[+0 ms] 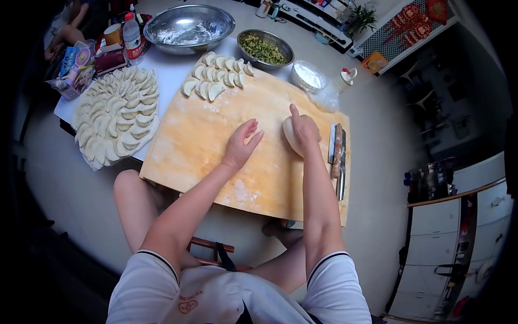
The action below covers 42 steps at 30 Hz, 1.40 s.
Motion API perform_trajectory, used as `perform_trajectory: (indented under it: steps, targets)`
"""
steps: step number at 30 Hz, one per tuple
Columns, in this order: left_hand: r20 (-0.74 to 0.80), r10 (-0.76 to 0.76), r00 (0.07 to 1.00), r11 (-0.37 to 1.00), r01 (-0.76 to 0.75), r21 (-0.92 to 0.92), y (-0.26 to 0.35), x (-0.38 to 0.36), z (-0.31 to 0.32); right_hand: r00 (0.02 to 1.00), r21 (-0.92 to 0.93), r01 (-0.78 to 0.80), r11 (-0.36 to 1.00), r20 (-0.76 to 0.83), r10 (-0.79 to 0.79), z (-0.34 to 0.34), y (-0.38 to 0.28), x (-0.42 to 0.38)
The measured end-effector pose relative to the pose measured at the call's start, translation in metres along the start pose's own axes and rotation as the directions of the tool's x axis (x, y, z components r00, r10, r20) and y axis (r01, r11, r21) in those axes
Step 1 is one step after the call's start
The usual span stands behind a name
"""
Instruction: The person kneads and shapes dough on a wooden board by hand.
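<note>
My left hand [244,142] hovers over the middle of the wooden board [205,156], fingers apart and nothing in it. At the board's right side, my right hand [305,129] rests against a pale lump of dough [292,136], its thumb raised; the other fingers are partly hidden behind the hand. Right of that hand lie a rolling pin [337,151] and a knife [342,181]. Several crescent dumplings [216,75] sit in rows at the board's back left. Many more dumplings [116,116] cover a round tray farther left.
Behind the board stand a large metal bowl [189,29], a bowl of green filling [264,49] and a bowl of white flour [308,75]. A bottle [131,36] and a basket [73,78] are at the back left. Another person's hand [51,53] shows top left.
</note>
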State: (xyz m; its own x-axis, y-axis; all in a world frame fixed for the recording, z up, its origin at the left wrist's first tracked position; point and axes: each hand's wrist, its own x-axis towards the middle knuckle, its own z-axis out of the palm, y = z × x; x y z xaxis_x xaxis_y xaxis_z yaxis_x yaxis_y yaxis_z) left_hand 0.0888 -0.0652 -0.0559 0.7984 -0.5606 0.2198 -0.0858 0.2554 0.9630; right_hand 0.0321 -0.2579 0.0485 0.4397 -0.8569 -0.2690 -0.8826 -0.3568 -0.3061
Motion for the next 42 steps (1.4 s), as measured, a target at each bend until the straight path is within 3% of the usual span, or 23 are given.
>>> perform_trajectory:
  steps: [3,4,6,11,12,14,17,18,21,24,27,28,31,32,35,38,41,42]
  targets:
    - [-0.009,0.007,1.0,1.0,-0.007,0.009,-0.001,0.0,0.001,0.994,-0.004,0.092,0.996,-0.05,-0.092,0.006,0.015,-0.039]
    - [-0.009,0.009,1.0,1.0,-0.009,0.016,-0.002,0.0,0.001,0.99,-0.083,0.14,0.987,0.004,-0.14,0.007,0.022,-0.054]
    - [0.002,0.015,1.0,0.999,-0.015,0.035,-0.001,0.001,0.0,0.94,-0.187,0.319,0.929,-0.061,-0.335,0.013,0.047,-0.096]
    - [0.006,0.013,1.0,1.0,-0.013,0.002,-0.003,-0.001,0.002,0.904,-0.208,0.405,0.89,-0.055,-0.424,0.0,0.074,-0.185]
    - [0.006,0.004,1.0,1.0,-0.004,-0.003,-0.001,-0.001,0.001,0.83,-0.329,0.448,0.831,-0.194,-0.524,-0.001,0.071,-0.191]
    - [0.007,0.016,1.0,1.0,-0.016,-0.01,0.001,-0.002,0.0,0.59,-0.567,0.447,0.692,-0.395,-0.705,0.003,0.063,-0.198]
    - [0.014,0.026,1.0,0.999,-0.026,-0.019,0.004,-0.004,0.001,0.5,-0.616,0.474,0.629,-0.399,-0.769,0.048,0.075,-0.138]
    - [0.013,0.034,0.999,0.999,-0.033,-0.02,0.005,-0.003,0.001,0.393,-0.577,0.52,0.63,-0.494,-0.776,0.059,0.085,-0.11]
    - [0.047,0.053,0.997,0.99,-0.059,0.13,0.014,-0.007,0.0,0.549,-0.365,0.559,0.744,-0.51,-0.662,0.058,0.072,-0.076]
    - [0.103,0.13,0.986,0.95,-0.153,0.271,0.017,-0.008,0.0,0.851,-0.252,0.269,0.93,-0.39,-0.351,0.034,0.028,-0.053]
    - [0.088,0.086,0.992,0.968,-0.105,0.227,0.011,-0.006,0.001,0.961,-0.114,0.027,0.993,-0.27,-0.057,0.011,-0.009,-0.033]
    - [0.083,0.079,0.993,0.971,-0.095,0.218,0.01,-0.004,0.0,0.972,-0.118,0.038,0.992,-0.228,-0.064,0.007,-0.012,-0.034]
    - [0.085,0.055,0.995,0.982,-0.069,0.178,0.005,-0.003,0.002,0.955,-0.194,0.121,0.973,-0.243,-0.168,0.014,-0.016,-0.07]
    - [0.094,0.058,0.994,0.981,-0.074,0.179,0.004,-0.003,0.001,0.972,-0.185,0.145,0.972,-0.156,-0.174,0.008,-0.016,-0.087]
    - [0.124,0.044,0.991,0.987,-0.062,0.145,-0.003,-0.004,0.001,0.942,0.028,0.325,0.945,-0.094,-0.322,-0.009,0.01,-0.129]
    - [0.149,0.038,0.988,0.984,-0.063,0.167,0.0,-0.004,-0.003,0.903,-0.011,0.375,0.927,-0.222,-0.368,-0.015,0.037,-0.153]
    - [0.2,0.033,0.979,0.967,-0.082,0.242,0.015,-0.007,-0.001,0.622,-0.22,0.578,0.786,-0.505,-0.598,0.053,0.069,-0.117]
    - [0.22,0.028,0.975,0.957,-0.089,0.277,0.017,-0.008,-0.002,0.58,-0.391,0.476,0.788,-0.534,-0.616,0.064,0.061,-0.121]
